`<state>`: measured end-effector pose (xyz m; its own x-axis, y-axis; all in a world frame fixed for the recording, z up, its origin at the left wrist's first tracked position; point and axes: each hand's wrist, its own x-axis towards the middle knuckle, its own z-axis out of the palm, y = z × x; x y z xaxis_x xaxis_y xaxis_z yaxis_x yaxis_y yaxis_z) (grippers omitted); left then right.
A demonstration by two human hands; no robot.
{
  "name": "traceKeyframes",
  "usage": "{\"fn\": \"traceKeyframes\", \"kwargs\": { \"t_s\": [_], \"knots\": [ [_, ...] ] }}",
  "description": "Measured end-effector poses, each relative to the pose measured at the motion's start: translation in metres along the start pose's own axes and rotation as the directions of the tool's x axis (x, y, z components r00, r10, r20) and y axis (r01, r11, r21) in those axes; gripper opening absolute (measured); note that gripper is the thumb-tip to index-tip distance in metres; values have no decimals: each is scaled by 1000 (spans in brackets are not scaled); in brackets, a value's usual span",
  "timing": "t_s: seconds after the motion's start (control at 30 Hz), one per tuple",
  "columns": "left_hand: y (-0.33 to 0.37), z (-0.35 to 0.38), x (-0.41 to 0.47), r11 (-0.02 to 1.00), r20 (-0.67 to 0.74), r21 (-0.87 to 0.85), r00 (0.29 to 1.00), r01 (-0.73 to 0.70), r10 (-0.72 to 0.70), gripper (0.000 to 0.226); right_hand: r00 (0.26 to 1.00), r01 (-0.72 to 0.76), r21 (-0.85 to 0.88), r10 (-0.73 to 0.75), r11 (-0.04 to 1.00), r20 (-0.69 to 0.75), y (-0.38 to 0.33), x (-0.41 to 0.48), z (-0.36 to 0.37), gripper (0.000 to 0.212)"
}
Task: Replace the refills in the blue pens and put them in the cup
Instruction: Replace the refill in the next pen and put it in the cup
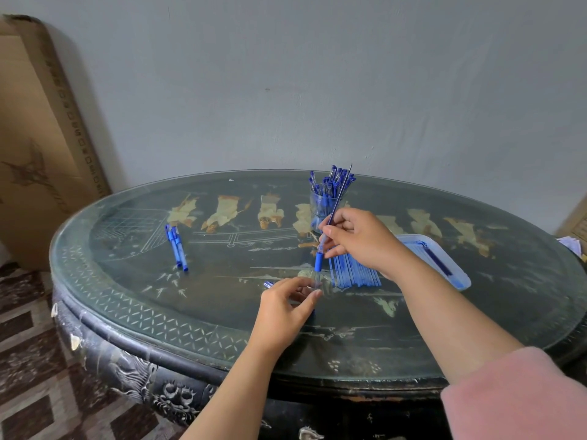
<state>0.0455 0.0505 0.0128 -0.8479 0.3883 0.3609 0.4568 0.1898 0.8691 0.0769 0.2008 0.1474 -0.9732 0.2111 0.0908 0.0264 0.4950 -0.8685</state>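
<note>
You're mid-swap on one pen. Your right hand [352, 239] pinches a refill [336, 204] between thumb and fingertips, its blue tip end pointing down. Your left hand [286, 309] curls round the clear pen barrel [316, 281], low over the bench [206, 312] and just under that tip. Next, I judge, the two need lining up and the tip seating squarely. The cup [317, 204] stands just behind your right hand, already crowded with pens, while three pens [177, 247] wait further left.
</note>
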Motion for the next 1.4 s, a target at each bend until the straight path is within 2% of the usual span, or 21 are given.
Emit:
{"fn": "traceKeyframes", "kwargs": {
  "t_s": [0.13, 0.27, 0.33, 0.37, 0.47, 0.57, 0.63, 0.73, 0.83, 0.93, 1.07, 1.17, 1.27, 1.33, 1.4],
  "knots": [
    [-2, 1, 0, 1000, -5, 7, 1000, -18, 18, 14, 1000, 14, -68, -14, 998, 9, 2, 3, -2, 6],
    [-3, 1, 0, 999, -15, 22, 999, -34, 35, 14, 997, 67, -312, -54, 948, 48, 4, 0, 2, 10],
    [-1, 1, -1, 999, -23, 21, 999, -37, 38, 15, 997, 63, -357, -45, 932, 58, 10, -2, 6, 15],
    [-1, 1, -2, 999, -34, 21, 999, -39, 40, 15, 997, 54, -328, -35, 943, 63, 13, -3, 8, 17],
    [3, -1, -5, 999, -115, -17, 993, -35, 33, 13, 998, 5, -82, 0, 997, 65, 18, -11, 15, 13],
    [11, -13, -5, 999, -224, -49, 974, -19, 8, 13, 1000, -15, 127, 15, 992, 5, 22, -20, 25, 14],
    [12, -31, -3, 998, -299, -60, 954, 1, -19, 11, 998, -49, 145, 56, 988, -43, 30, -23, 38, 9],
    [0, -68, 1, 998, -367, -12, 928, 63, -63, 12, 996, -70, -84, 65, 994, -60, 47, -19, 66, 8],
    [-20, -96, 1, 989, -386, 84, 919, 123, -82, 12, 999, 10, -232, -20, 973, -41, 54, -14, 97, 13],
    [-34, -101, -5, 979, -372, 176, 928, 100, -28, 14, 998, 64, -330, -70, 942, -6, 55, -7, 116, 12],
    [-40, -100, -7, 976, -330, 216, 942, 13, 60, 14, 993, 111, -475, -112, 873, 26, 57, -2, 126, 8],
    [-41, -100, -8, 981, -329, 194, 941, -10, 75, 15, 995, 99, -531, -94, 841, 36, 56, -1, 129, 10],
    [-42, -100, -9, 981, -323, 190, 942, -29, 90, 15, 993, 98, -436, -118, 895, -19, 38, 4, 126, 9],
    [-42, -99, -8, 980, -320, 194, 942, -38, 100, 14, 991, 79, -234, -102, 969, -88, 13, 9, 121, 12],
    [-41, -99, -8, 983, -323, 179, 942, -36, 93, 14, 982, 128, -51, -134, 990, -133, -16, 16, 115, 16]
  ]
}}
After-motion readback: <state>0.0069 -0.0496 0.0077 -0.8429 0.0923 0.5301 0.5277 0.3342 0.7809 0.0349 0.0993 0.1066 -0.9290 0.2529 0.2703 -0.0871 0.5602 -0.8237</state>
